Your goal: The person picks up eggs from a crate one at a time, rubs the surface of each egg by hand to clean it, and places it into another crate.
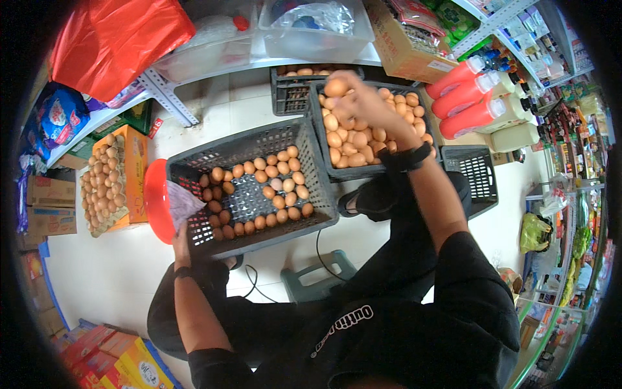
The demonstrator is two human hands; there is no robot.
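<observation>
My right hand [352, 99], blurred, is over a black plastic crate [318, 131] filled with brown eggs, an egg [336, 88] held at its fingertips. My left hand [181, 243] is at the left end of a second black crate [252, 131], by a purplish cloth [183, 202] and a red plastic basin [158, 202]; its fingers are mostly hidden, so which of these it grips is unclear. In that second crate, eggs [282, 216] line the sides around a patch of clear bubbled plastic [250, 197].
At the left, an egg tray [104, 185] full of eggs leans by an orange box [133, 170]. A smaller black crate [291, 92] with eggs stands behind. Red bottles [461, 102] are at the right. A green stool [318, 279] and a cable [318, 248] lie below.
</observation>
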